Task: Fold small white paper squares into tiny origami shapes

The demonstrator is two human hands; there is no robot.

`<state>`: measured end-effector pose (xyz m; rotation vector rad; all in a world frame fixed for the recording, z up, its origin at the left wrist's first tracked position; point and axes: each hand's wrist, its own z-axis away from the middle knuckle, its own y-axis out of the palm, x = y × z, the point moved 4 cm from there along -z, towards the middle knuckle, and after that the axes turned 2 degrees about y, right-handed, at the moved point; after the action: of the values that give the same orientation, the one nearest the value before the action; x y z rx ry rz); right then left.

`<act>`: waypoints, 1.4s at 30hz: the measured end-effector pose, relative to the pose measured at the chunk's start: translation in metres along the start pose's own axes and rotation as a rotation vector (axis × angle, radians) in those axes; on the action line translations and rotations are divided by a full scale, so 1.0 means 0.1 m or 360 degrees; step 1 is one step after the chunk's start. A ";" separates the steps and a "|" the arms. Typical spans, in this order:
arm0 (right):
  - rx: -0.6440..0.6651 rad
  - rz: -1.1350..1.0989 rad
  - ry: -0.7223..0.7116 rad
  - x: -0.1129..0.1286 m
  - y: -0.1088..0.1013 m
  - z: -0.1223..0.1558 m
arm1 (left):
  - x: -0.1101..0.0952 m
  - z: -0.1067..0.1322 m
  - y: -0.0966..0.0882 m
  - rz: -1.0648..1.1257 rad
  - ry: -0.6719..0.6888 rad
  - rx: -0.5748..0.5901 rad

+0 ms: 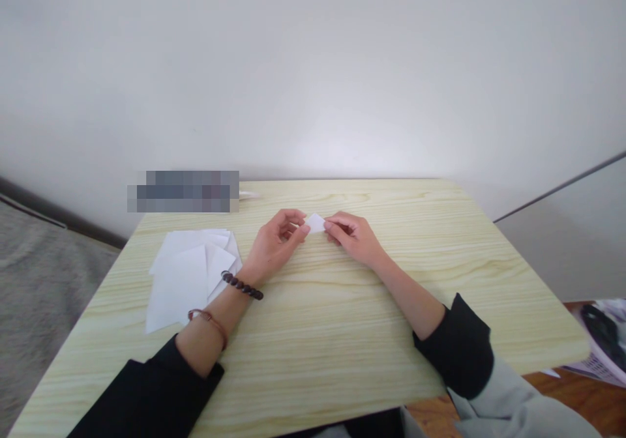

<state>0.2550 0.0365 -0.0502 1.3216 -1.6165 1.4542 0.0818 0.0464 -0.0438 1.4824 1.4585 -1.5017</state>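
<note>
Pinching with thumb and fingers, the grip of the left hand and that of the right hand both close on a small white paper piece, one at each side, probably so that it is steadied evenly between them. It sits in front of the person, over the middle of the pale wood-grain surface; whether it touches down is hard to tell. White paper sheets overlap in a loose pile beside the left arm, likely placed there for easy reach while leaving both hands room.
</note>
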 end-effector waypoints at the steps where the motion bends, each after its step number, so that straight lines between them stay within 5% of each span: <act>1: -0.0024 -0.0015 0.0009 -0.01 -0.01 -0.01 | -0.01 0.00 0.01 0.0012 0.0036 0.0040; 7: -0.0014 -0.0299 0.0118 -0.08 0.01 -0.01 | 0.01 0.01 0.03 -0.0067 0.0099 0.0085; 23: 0.0016 -0.0031 -0.0140 0.03 0.02 0.02 | -0.03 0.01 0.00 -0.0077 0.0008 -0.0026; 42: 0.0089 -0.0073 0.0039 0.01 0.06 0.02 | 0.01 -0.01 0.02 0.0053 -0.0014 0.0068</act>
<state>0.2495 0.0335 -0.0524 1.3574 -1.5302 1.4925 0.0841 0.0471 -0.0456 1.5161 1.3983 -1.5264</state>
